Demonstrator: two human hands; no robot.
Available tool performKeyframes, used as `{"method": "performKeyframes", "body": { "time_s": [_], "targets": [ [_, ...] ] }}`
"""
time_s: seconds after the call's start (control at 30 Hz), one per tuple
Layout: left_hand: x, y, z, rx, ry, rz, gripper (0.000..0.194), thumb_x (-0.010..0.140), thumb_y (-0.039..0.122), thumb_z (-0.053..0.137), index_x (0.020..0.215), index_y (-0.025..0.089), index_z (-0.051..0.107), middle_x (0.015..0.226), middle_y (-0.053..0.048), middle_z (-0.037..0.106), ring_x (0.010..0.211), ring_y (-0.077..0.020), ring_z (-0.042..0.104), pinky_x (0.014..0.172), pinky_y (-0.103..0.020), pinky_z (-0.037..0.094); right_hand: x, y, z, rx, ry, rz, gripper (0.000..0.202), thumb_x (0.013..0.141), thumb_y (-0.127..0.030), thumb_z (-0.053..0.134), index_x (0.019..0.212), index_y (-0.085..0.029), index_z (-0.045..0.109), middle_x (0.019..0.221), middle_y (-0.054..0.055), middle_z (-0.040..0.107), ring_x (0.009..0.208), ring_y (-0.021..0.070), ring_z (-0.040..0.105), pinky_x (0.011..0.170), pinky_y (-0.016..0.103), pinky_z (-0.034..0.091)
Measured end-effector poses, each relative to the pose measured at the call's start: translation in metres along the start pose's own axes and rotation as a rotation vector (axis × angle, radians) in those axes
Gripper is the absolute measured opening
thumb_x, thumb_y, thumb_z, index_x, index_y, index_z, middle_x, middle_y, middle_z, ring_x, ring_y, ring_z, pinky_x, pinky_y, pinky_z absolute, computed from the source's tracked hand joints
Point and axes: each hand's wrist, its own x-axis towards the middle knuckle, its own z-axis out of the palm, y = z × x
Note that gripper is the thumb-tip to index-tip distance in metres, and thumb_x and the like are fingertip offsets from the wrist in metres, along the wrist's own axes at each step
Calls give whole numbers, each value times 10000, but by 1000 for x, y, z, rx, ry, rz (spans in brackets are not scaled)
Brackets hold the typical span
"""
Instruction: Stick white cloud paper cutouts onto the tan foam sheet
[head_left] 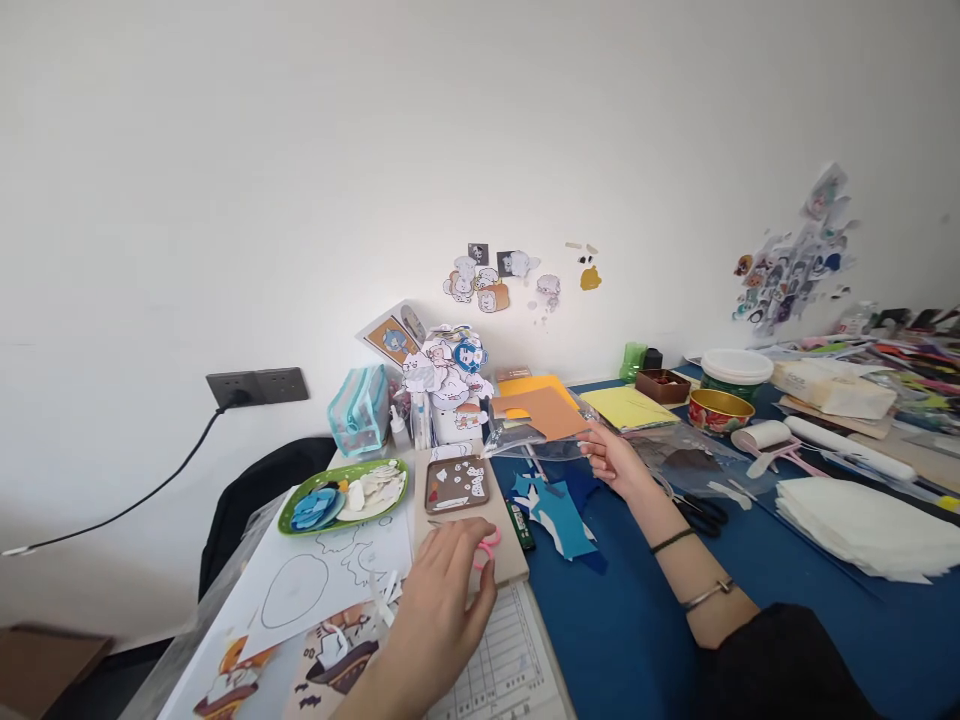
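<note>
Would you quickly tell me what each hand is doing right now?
Left hand: fingers on the pink scissors.
Right hand: gripping the clear plastic pouch of coloured sheets.

No word, brand or number can be read anywhere in the view. The ruled form (504, 668) at about 6 o'clock, just beside the left hand (439, 610), carries printed lines and cells, but the print is too small to make out. The tissue pack (832, 388) at 3 o'clock shows faint lettering that stays blurred. The stickers on the wall (487, 280) at 12 o'clock and the cut-outs (448, 372) below them bear cartoon figures only, no legible writing.
</note>
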Motion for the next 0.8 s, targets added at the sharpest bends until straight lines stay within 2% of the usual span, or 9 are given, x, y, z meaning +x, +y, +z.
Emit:
{"method": "performKeyframes", "body": {
  "time_s": [0.13, 0.23, 0.33, 0.4, 0.5, 0.57, 0.67, 0.73, 0.8],
  "targets": [
    [-1, 0, 0, 58, 6, 95, 321, 881, 126, 411, 1184, 230, 431, 1055, -95, 619, 915, -242, 576, 790, -395, 461, 15, 0, 31, 21, 11, -146, 246, 711, -312, 703, 655, -179, 504, 444, -31, 521, 279, 23, 265, 258, 136, 136],
    [-1, 0, -3, 49, 26, 101, 314, 874, 125, 417, 1165, 234, 459, 1050, -92, 628, 900, -243, 581, 779, -392, 462, 10, -4, 52, 129, 4, -349, 300, 694, -383, 704, 652, -191, 477, 462, -68, 463, 309, 18, 254, 283, 152, 161],
    [-1, 2, -10, -53, 50, 6, 242, 889, 185, 423, 1114, 237, 498, 1034, -85, 626, 926, -247, 575, 798, -398, 455, -12, -8, 58, 221, -37, -533, 324, 701, -470, 685, 712, -198, 509, 532, -75, 434, 368, 23, 290, 330, 163, 227],
    [1, 4, -14, -204, 61, -139, 200, 903, 267, 427, 1079, 240, 516, 1048, -87, 615, 984, -256, 561, 845, -411, 441, -27, -10, 55, 232, -95, -577, 309, 703, -475, 681, 787, -203, 559, 581, -63, 457, 392, 33, 301, 352, 181, 258],
    [7, 2, -17, -576, 132, -426, 253, 903, 406, 425, 1063, 233, 519, 1113, -97, 596, 1049, -258, 550, 913, -419, 424, -39, -7, 47, 247, -253, -495, 270, 718, -414, 670, 886, -212, 610, 697, -28, 544, 432, 50, 333, 363, 193, 271],
    [13, -1, -18, -889, 204, -555, 358, 878, 499, 428, 1076, 214, 513, 1156, -114, 592, 1063, -266, 562, 924, -422, 436, -39, 0, 45, 238, -355, -387, 240, 721, -386, 660, 896, -225, 625, 784, -8, 595, 483, 68, 399, 376, 190, 288],
    [20, -5, -21, -1270, 265, -645, 597, 816, 657, 377, 1134, 173, 524, 1223, -159, 584, 1084, -307, 580, 898, -441, 467, -38, 14, 44, 52, -479, -259, 233, 731, -419, 640, 860, -225, 652, 756, 7, 615, 543, 106, 475, 413, 203, 335],
    [21, -4, -27, -1394, 263, -690, 694, 804, 704, 313, 1174, 164, 542, 1259, -160, 577, 1105, -322, 579, 890, -444, 476, -39, 23, 45, -95, -558, -209, 239, 721, -434, 658, 784, -205, 671, 646, 6, 587, 525, 115, 479, 427, 213, 341],
    [21, -1, -34, -1458, 221, -722, 706, 811, 702, 301, 1196, 171, 560, 1248, -137, 599, 1115, -324, 580, 882, -428, 485, -41, 30, 45, -182, -614, -180, 237, 693, -418, 698, 685, -182, 673, 570, 2, 560, 498, 115, 474, 438, 220, 338]
  ]
}}
